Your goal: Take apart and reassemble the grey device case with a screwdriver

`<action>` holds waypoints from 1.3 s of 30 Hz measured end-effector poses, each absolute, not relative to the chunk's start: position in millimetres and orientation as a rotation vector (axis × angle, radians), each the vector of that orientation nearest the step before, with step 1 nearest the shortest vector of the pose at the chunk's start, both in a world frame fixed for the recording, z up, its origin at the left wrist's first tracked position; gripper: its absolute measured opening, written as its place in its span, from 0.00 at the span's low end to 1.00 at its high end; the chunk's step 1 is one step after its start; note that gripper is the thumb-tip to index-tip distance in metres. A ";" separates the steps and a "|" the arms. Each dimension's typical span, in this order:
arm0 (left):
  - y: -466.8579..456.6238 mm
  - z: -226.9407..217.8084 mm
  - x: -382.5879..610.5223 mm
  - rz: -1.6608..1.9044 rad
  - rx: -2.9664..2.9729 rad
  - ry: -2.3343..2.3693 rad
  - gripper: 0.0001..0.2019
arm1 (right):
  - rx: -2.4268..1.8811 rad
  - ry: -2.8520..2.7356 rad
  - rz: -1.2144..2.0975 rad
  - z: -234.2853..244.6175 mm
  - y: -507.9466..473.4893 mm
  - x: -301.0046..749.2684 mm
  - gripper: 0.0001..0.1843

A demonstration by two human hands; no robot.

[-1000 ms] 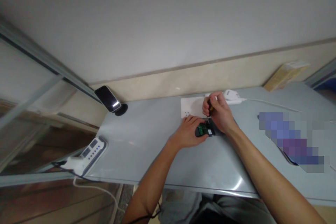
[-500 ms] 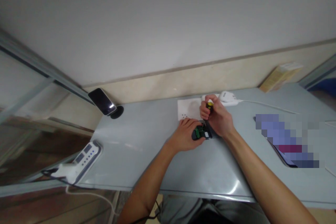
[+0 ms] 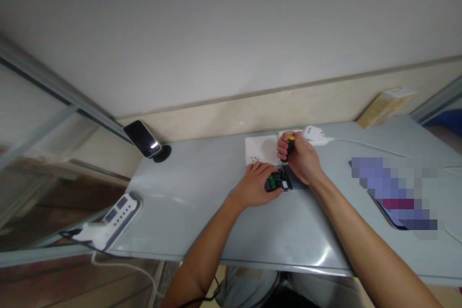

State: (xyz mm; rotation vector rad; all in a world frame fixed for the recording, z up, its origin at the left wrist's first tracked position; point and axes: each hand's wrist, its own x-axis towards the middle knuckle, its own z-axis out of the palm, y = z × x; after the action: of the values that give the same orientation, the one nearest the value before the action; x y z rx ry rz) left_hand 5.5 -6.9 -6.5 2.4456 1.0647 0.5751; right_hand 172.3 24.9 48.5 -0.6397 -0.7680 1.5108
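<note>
Device (image 3: 278, 181), black, green circuitry (image 3: 273, 179) bared: on worktop (image 3: 180, 207), gripped by left hand (image 3: 257, 185). Right hand (image 3: 300, 158) wrapped round yellow-topped tool (image 3: 289, 147) at device's far edge; tip contact unclear. Step seemingly screwdriving; next turn calls for steady device.

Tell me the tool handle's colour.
The handle is black and yellow, seen in the head view.

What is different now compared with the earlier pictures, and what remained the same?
The black and yellow handle in the right hand has tilted: half a second ago its yellow end faced the camera; now more of its dark side shows. Nothing was taken up or let go. The left hand still holds the device with a green circuit board; the yellowish box stays in place.
</note>
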 end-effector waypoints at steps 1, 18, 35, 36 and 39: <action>-7.0 -6.0 5.7 0.579 2.446 1.065 0.19 | -0.642 -0.743 1.493 47.6 25.1 170.4 0.22; -8.1 -4.2 5.3 0.577 2.465 1.079 0.14 | -0.671 -1.050 1.519 52.5 17.0 177.6 0.21; -7.1 -5.9 3.9 0.587 2.462 1.051 0.13 | -0.681 -0.905 1.467 54.1 19.9 180.2 0.18; -7.3 -5.7 4.0 0.586 2.458 1.047 0.14 | -0.674 -0.870 1.466 53.8 19.7 178.8 0.18; -8.0 -5.0 4.7 0.578 2.446 1.052 0.14 | -0.647 -0.790 1.448 51.8 18.4 172.0 0.18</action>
State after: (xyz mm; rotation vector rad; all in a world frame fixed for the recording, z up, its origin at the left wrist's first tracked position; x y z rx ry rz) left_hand 4.7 -8.0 -5.0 2.4464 1.0515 0.5779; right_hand 172.0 18.4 51.8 -0.6465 -0.7904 1.4480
